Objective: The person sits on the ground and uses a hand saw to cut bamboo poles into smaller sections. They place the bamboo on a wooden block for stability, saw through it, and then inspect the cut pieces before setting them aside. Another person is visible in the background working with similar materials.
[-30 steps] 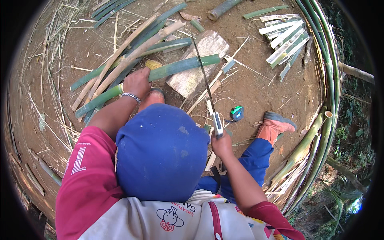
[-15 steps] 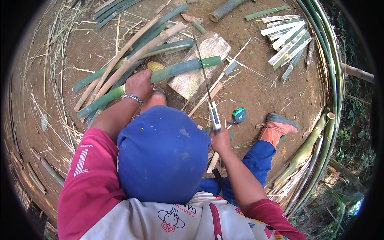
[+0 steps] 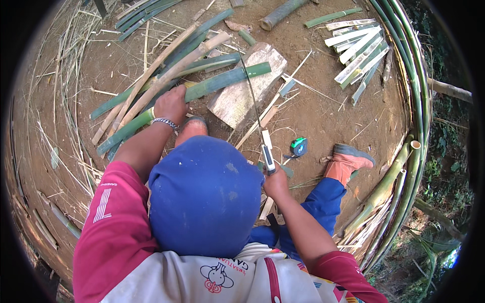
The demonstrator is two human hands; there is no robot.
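Note:
My left hand (image 3: pixel 171 106) is wrapped round a green bamboo pole (image 3: pixel 217 85) and presses it down. The pole slants across a pale wooden block (image 3: pixel 247 98), its right end reaching past the block's far part. In my right hand (image 3: pixel 277 181) is the pale handle of a hand saw (image 3: pixel 253 98). Its long thin blade points away from me and crosses the pole near that right end. How deep the blade sits in the bamboo cannot be made out. My left boot (image 3: pixel 192 130) is just below the pole, partly hidden by my blue head covering.
Split bamboo strips (image 3: pixel 172 68) lie under and beyond the pole at left. A green-and-black tape measure (image 3: pixel 298 146) rests right of the saw. Short split pieces (image 3: pixel 361 50) are fanned at far right. Long bamboo poles (image 3: pixel 415 91) curve along the right edge. Thin shavings (image 3: pixel 60 76) litter the left.
The saw has slid a little back toward me. The bamboo pole's right end has shifted slightly left and away. Both hands keep their grips, and the whole view has shifted slightly.

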